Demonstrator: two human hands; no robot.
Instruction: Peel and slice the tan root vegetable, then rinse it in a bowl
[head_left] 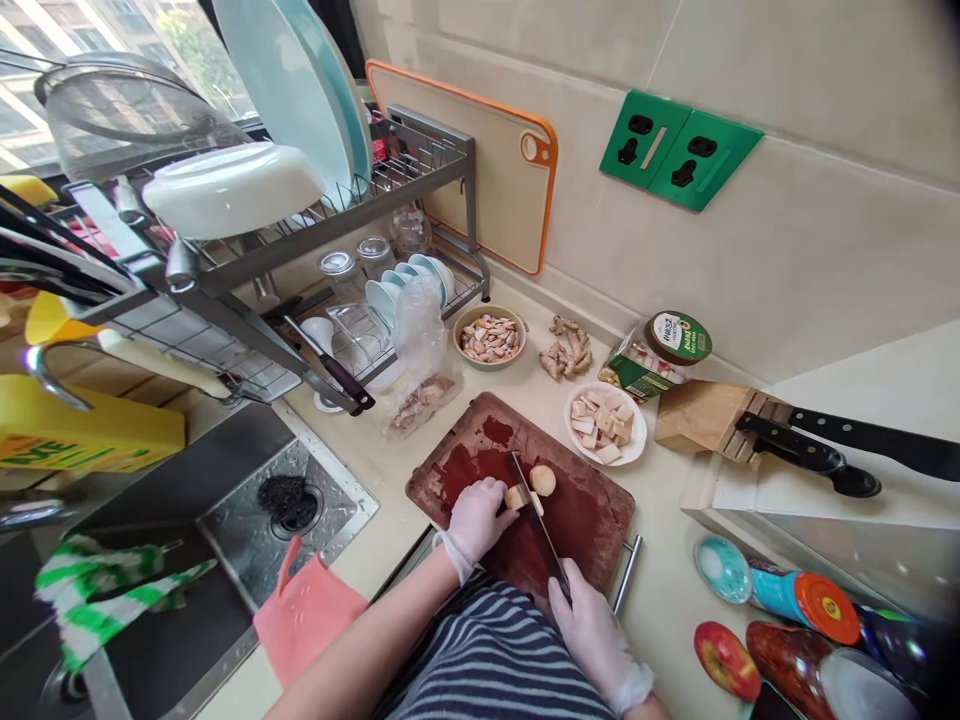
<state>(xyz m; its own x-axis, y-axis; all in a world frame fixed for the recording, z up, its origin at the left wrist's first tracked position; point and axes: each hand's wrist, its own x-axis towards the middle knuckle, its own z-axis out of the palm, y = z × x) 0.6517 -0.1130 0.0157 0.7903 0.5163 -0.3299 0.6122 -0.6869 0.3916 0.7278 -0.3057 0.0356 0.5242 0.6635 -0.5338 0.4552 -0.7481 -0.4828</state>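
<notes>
My left hand (478, 520), in a thin clear glove, has its fingers closed on a pale, peeled root vegetable (515, 498) on the reddish-brown cutting board (600, 510). My right hand (596, 630), gloved as well, grips the handle of a kitchen knife (541, 535). Its dark blade runs diagonally over the board, right against the vegetable. A cut pale piece (542, 480) with a round face lies just beyond the blade. Behind the board's right side stands a white plate (640, 440) holding pale, flat cut pieces (600, 420). The board's surface looks wet.
Behind the board are a bowl of garlic cloves (490, 338), ginger (566, 348), a plastic bag (420, 350) and a green-labelled jar (660, 350). A knife block (712, 420) stands right, an apple (726, 660) nearer me. Left are a dish rack (337, 225) and sink (225, 560).
</notes>
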